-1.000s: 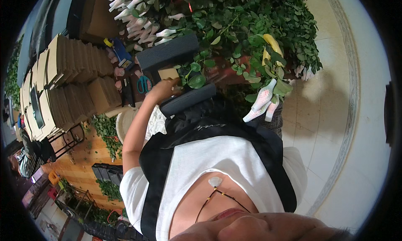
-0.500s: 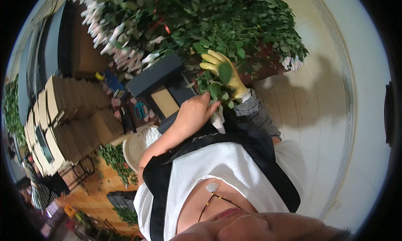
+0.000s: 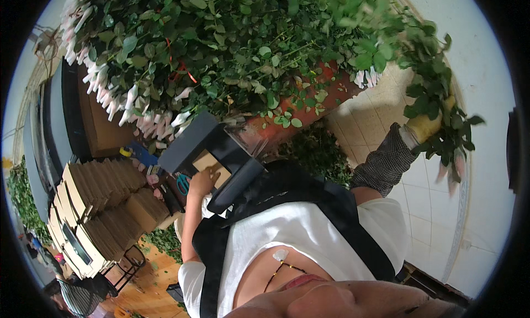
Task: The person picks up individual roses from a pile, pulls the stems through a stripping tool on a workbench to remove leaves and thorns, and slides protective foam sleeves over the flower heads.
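Leafy stem bunch (image 3: 441, 116) held out at far right, long axis roughly vertical, foliage spilling down and outward, pale blurred buds at lower end. Right hand (image 3: 428, 127) in yellow glove, fingers closed around the stems, mostly hidden by leaves; right forearm in checkered sleeve (image 3: 386, 163) stretched up and to the right, away from the body. Left hand (image 3: 203, 181) bare, arm bent, reaching forward, palm down on a tan pad (image 3: 212, 166) inside the dark box-shaped machine (image 3: 212, 155); fingers lying flat on the pad, holding nothing as far as visible. Machine open toward the body, lid part tilted up to the left. Teal scissors (image 3: 182, 183) just left of that hand, on the cluttered counter. Beyond, large heap of green rose stems (image 3: 232, 47) with white-wrapped buds pointing left and down, lying over a red-brown trough (image 3: 309, 105). Stacks of flat brown cardboard (image 3: 96, 199) at left. Loose leaves on the tiled floor (image 3: 375, 114) under the trough.
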Demonstrator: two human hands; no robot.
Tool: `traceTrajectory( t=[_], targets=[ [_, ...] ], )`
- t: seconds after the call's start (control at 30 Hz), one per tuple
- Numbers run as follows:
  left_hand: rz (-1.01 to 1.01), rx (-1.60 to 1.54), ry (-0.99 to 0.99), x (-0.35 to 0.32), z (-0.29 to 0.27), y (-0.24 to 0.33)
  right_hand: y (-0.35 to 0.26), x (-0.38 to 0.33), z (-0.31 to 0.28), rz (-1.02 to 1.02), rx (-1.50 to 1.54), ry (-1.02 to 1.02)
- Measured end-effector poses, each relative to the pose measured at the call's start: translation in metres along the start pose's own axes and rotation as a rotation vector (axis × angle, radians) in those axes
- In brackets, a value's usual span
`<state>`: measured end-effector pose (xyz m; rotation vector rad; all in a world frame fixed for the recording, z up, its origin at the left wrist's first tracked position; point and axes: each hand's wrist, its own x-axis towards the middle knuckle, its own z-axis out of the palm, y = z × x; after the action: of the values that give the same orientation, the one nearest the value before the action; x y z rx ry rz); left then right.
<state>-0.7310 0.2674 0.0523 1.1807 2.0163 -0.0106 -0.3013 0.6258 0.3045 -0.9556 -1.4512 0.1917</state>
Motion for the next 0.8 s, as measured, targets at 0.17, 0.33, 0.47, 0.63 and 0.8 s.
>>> traceTrajectory(
  t=[0.17,0.33,0.47,0.63,0.8],
  targets=[
    [0.048,-0.163,-0.146,0.008,0.000,0.006,0.097,0.066,0.009,0.220,0.160,0.258],
    [-0.061,-0.487,-0.383,0.022,0.014,-0.011,0.262,0.154,0.108,0.738,0.683,0.470],
    [-0.236,-0.927,-0.335,-0.012,-0.032,0.016,0.335,0.147,0.162,1.536,1.174,0.417],
    [-0.073,-0.607,-0.547,-0.016,-0.028,0.031,0.364,0.097,0.217,0.679,0.407,-0.033],
    [0.034,0.054,-0.220,-0.015,0.019,0.066,0.449,0.056,0.220,-0.224,-0.900,-0.231]
  ],
)
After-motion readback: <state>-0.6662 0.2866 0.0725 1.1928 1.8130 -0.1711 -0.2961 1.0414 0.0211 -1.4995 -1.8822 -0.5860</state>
